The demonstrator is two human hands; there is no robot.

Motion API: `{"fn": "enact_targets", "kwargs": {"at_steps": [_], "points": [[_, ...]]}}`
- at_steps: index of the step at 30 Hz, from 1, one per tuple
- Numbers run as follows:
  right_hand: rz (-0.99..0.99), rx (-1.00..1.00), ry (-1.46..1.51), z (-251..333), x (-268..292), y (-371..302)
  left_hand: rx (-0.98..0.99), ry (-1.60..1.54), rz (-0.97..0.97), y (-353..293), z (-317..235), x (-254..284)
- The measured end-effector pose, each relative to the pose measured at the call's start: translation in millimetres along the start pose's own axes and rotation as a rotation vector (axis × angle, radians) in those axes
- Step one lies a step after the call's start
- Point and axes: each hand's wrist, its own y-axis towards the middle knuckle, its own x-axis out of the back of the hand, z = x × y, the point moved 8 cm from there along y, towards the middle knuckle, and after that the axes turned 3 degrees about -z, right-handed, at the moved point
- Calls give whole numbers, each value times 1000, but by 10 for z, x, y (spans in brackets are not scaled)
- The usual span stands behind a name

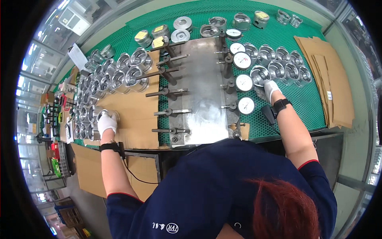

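Note:
My left hand (106,122), in a white glove, is closed on a silver metal piston (115,115) at the near edge of the left group; my palm hides much of it. On the other side, my right hand (271,90), also gloved, has its fingers closed on the near rim of another piston (259,74), open end up, at the left of the right-hand group. Between my hands lies a steel plate (205,95) flanked by clamp-like arms, with several round dial gauges (246,105) along its right side.
Rows of pistons (118,81) stand on brown cardboard (137,115) at the left. More pistons (241,21), some with yellow notes, line the back of the green mat (300,103). Cardboard sheets (332,83) lie at the far right. A black cable hangs from my left wrist strap.

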Motion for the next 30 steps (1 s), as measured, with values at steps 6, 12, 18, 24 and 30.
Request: {"fn": "enact_targets", "kwargs": {"at_steps": [6,12,18,24,30], "points": [[290,437,-53,28,-76,-82,124,-301,-60,-276,450,64],[26,733,-200,615,200,-1487,311,-1267,190,-1137,-197,718],[705,994,-738,498,-1429,-2807,48,-1766,703,-1813,-1564,1295],[601,1153,-613,99,-1709,-2908,-27,-1710,1290,-2173,-2351,995],[384,1252,-1078,116,-1740,-2817,-1028,-931,294,-2134,-2626,997]]}}
